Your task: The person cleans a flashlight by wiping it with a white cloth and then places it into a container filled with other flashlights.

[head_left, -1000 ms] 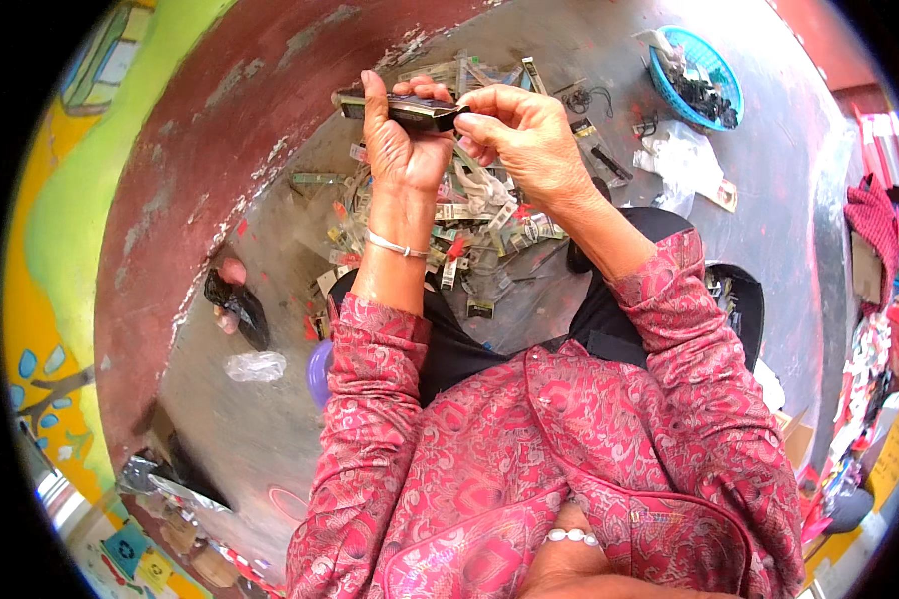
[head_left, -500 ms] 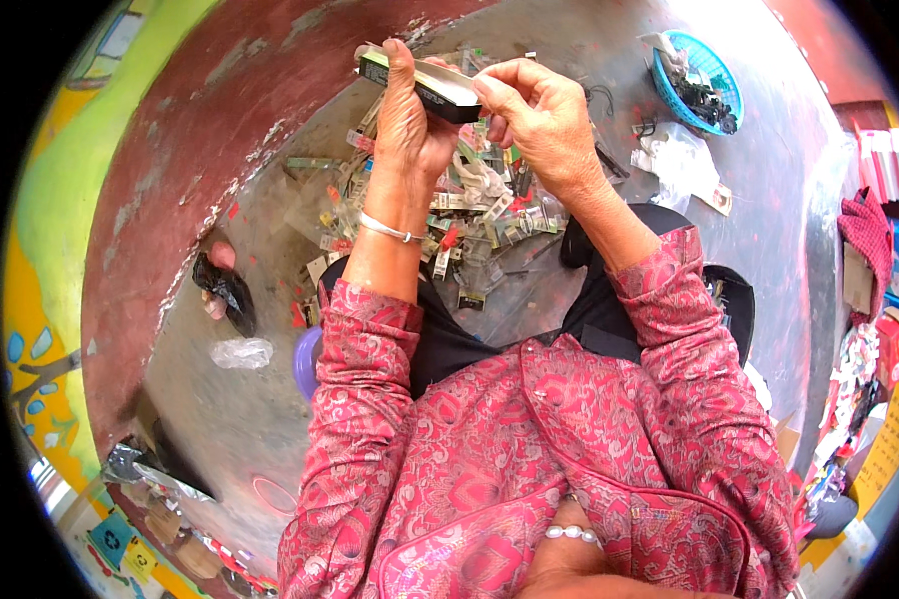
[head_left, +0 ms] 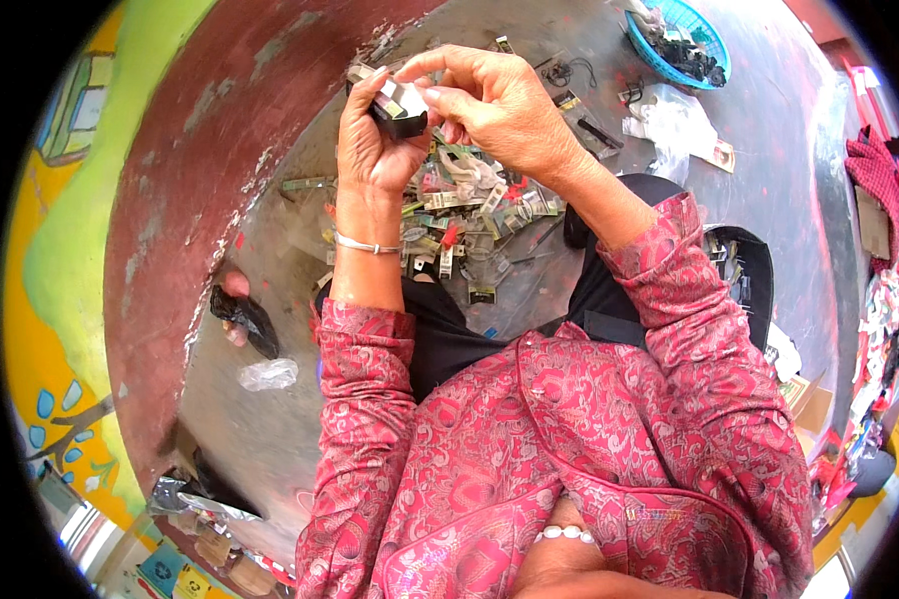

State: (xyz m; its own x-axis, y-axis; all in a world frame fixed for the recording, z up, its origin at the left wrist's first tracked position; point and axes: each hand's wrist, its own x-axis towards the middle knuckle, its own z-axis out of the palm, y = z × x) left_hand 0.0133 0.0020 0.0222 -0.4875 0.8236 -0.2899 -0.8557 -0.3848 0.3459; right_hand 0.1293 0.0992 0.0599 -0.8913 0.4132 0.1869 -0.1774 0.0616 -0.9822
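Note:
My left hand [head_left: 372, 150] holds a small narrow black cardboard box [head_left: 402, 125], raised above the floor near the wall. Its white inside shows, along with a strip with some green on it. Curled over the open side of the box, my right hand [head_left: 504, 105] has its thumb and forefinger close together at the edge. Whatever lies between those fingertips is too small to make out. Below and beyond my wrists, a heap of small flat packages and strips [head_left: 459, 205] covers the floor between my legs.
A blue basket [head_left: 704, 22] with dark pieces stands far right, near a white plastic bag [head_left: 674, 125]. At my right knee is a black container [head_left: 757, 280]. Left lie a black bag [head_left: 255, 327] and clear plastic [head_left: 268, 375], beside the red-brown wall [head_left: 175, 190].
The box has turned from lying lengthwise across my view to pointing more end-on. My right hand has shifted left and curled over it; my left hand has moved slightly left and down.

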